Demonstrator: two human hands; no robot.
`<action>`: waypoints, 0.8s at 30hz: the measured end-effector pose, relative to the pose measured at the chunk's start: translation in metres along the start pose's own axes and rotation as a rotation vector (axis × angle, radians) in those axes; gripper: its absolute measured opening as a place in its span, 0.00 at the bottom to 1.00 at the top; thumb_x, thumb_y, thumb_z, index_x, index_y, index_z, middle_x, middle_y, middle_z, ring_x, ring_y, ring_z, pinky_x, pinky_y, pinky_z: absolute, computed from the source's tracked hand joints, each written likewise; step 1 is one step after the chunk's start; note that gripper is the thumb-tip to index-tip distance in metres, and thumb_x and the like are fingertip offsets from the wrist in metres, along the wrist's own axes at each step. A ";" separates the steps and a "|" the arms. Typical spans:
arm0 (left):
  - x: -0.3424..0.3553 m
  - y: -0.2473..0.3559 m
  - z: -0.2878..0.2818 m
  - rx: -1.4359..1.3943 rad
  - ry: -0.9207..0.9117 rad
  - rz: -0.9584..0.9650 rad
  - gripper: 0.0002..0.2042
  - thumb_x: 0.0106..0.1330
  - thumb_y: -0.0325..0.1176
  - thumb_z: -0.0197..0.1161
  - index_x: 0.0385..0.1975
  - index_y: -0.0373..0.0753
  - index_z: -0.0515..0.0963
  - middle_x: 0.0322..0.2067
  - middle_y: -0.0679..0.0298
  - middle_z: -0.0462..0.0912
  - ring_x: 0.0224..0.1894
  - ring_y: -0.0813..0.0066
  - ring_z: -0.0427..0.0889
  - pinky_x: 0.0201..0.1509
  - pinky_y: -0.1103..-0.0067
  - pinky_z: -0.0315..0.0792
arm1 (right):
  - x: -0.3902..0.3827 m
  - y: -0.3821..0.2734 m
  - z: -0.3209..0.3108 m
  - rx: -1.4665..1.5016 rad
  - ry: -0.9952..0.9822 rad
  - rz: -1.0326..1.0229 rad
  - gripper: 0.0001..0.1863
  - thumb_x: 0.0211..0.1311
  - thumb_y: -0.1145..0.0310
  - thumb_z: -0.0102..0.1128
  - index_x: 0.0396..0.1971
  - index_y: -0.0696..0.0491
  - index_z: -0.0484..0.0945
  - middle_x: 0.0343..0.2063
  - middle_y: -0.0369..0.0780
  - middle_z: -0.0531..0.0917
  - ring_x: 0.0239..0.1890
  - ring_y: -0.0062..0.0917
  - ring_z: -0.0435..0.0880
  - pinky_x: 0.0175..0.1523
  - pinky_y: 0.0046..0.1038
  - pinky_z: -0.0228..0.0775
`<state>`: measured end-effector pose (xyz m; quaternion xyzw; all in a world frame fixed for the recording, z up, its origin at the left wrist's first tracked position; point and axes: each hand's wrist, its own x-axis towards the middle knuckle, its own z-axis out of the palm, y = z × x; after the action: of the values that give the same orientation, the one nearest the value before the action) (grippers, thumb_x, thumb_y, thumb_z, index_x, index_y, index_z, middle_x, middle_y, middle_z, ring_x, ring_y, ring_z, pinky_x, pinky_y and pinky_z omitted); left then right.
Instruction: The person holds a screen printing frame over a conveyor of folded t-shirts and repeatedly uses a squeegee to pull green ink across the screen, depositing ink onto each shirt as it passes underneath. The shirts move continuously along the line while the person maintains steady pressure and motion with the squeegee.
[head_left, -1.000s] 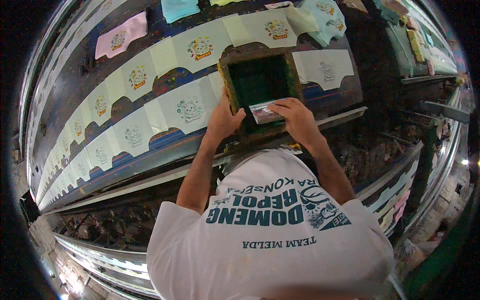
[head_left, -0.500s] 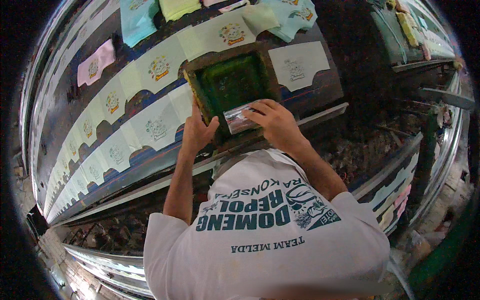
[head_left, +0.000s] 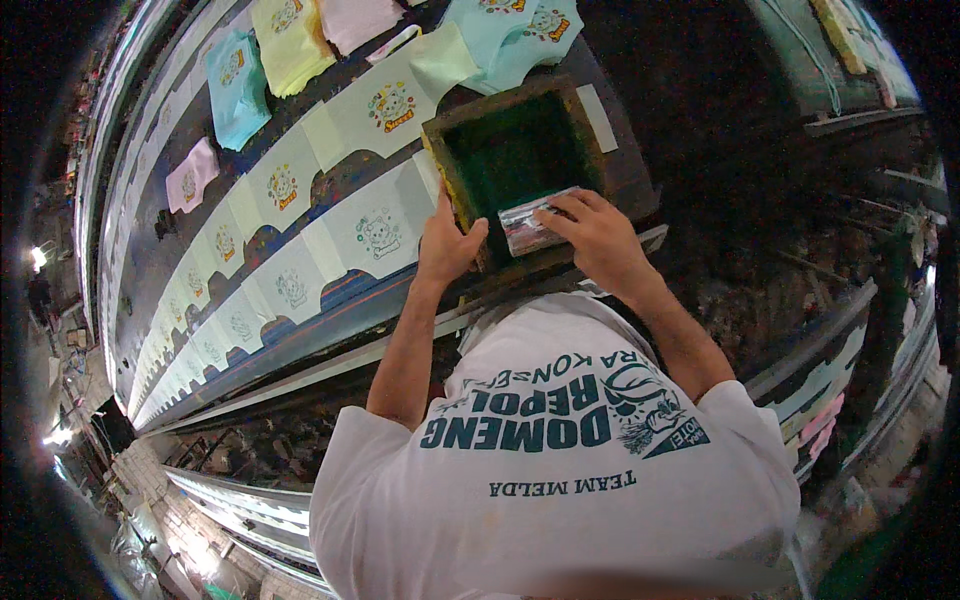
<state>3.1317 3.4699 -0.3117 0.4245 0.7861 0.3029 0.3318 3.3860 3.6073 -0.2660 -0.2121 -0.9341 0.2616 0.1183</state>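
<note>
A screen-printing frame [head_left: 436,130] with a dark green mesh lies at the right end of a long dark table, over a pale cloth piece [head_left: 597,118] of which a strip shows. My left hand [head_left: 450,240] grips its left side, fingers along the outer edge and thumb at the near corner. Inside the near part of the frame, my right hand [head_left: 598,238] is closed on a squeegee with a shiny silver-wrapped handle [head_left: 530,222]. Just left of the frame is a pale piece [head_left: 378,235] with a dark outline print. What lies under the mesh is hidden.
Behind the front row runs another row of pale pieces [head_left: 282,187] with coloured prints. Blue cloths [head_left: 515,40], a yellow cloth [head_left: 290,45] and pink cloths [head_left: 192,180] lie farther back. A metal rail [head_left: 654,238] follows the table's near edge.
The frame has moved right along the table with both hands, uncovering an outline-printed piece on its left and covering most of the piece on its right. My view has shifted too.
</note>
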 end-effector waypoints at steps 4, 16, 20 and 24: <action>0.002 0.001 0.002 0.007 0.008 -0.020 0.46 0.66 0.38 0.71 0.81 0.30 0.55 0.57 0.41 0.88 0.58 0.42 0.89 0.65 0.60 0.80 | 0.000 0.006 0.003 -0.018 0.015 -0.038 0.28 0.57 0.78 0.67 0.61 0.48 0.84 0.56 0.43 0.85 0.62 0.43 0.81 0.71 0.41 0.76; -0.001 0.001 0.005 0.063 0.036 -0.037 0.37 0.68 0.40 0.71 0.74 0.32 0.67 0.60 0.40 0.86 0.61 0.38 0.86 0.66 0.57 0.78 | 0.001 0.010 -0.004 -0.006 -0.055 -0.065 0.25 0.61 0.78 0.64 0.60 0.48 0.85 0.59 0.44 0.85 0.63 0.44 0.81 0.71 0.43 0.75; -0.001 -0.001 0.006 0.104 0.043 -0.008 0.43 0.67 0.41 0.72 0.78 0.30 0.59 0.57 0.37 0.87 0.59 0.36 0.87 0.66 0.56 0.79 | 0.013 0.018 -0.011 0.091 -0.160 -0.002 0.25 0.60 0.79 0.64 0.58 0.46 0.86 0.56 0.42 0.87 0.61 0.43 0.83 0.67 0.42 0.79; -0.001 -0.004 0.007 0.173 0.014 -0.069 0.48 0.67 0.42 0.73 0.81 0.28 0.54 0.53 0.36 0.88 0.54 0.36 0.89 0.63 0.56 0.81 | 0.069 0.042 -0.011 0.078 -0.105 -0.045 0.26 0.61 0.82 0.62 0.59 0.46 0.87 0.53 0.42 0.89 0.59 0.42 0.84 0.67 0.43 0.79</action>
<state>3.1356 3.4686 -0.3189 0.4221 0.8257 0.2253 0.2987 3.3432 3.6761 -0.2725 -0.1722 -0.9327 0.3058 0.0830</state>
